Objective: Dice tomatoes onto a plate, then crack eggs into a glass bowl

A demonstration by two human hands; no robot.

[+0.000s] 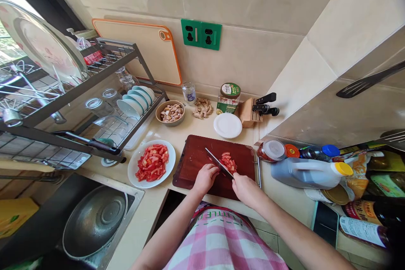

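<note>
"Labels first, please: what can you read from the head camera?"

"One word, from my end. Green capitals on the pink checked apron (218, 236) spell LITTLE; the rest I lose in the folds. By the wall I see a jar (224, 107) with a green-and-white label, its print too small for me. Far right, a dark bottle (363, 211) carries large characters, and a white-labelled bottle (360, 228) beside it has fine print. I can't make out either."

"And the hands?"

"I see the right hand (246, 188) wrapped round the handle of the knife (218, 162). The left hand (206, 177) has its fingers curled in close beside the blade; I can't tell whether they pinch anything."

"Where's the tomato?"

"I have a small pile of cut tomato (229, 161) on the dark red board (194, 158), at the blade's right side. More tomato pieces (153, 162) lie heaped on the white plate (171, 155), left of the board."
</note>
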